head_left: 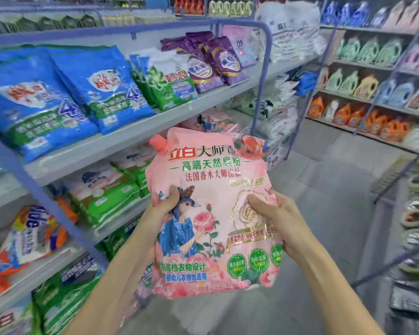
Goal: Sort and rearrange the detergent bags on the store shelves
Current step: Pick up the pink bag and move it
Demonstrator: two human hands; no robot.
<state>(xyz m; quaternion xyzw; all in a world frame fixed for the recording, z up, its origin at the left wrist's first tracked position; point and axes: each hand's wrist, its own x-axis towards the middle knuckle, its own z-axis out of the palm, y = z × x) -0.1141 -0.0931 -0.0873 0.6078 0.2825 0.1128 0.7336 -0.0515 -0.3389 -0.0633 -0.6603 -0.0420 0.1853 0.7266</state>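
— What are the hands doing?
— Both are clamped on one pink detergent bag (203,170). The left hand (163,204) grips its left edge, with the thumb pressed onto the front and the fingers hidden behind. The right hand (279,222) grips the right edge the same way, its thumb lying across the printed gold rose.
— And where does the bag sit?
— Between the two hands, held upright in the air in front of the shelves and touching none of them. Its printed face is turned toward the camera.
— How does it look?
— It's a soft, glossy pouch, plump and a little creased. A pink screw cap (158,143) sits at its upper left corner. Green and red Chinese lettering runs across the top. Below that is a figure in blue beside pink roses, with three round green badges near the bottom right.
— What's around it?
— To the left, a grey shelf (121,139) carries blue bags (99,88) leaning back, with purple bags (215,61) farther along. Green bags (107,199) lie stacked on the level below. The grey floor (324,194) shows to the right, with rows of bottles (348,117) on the far shelving.
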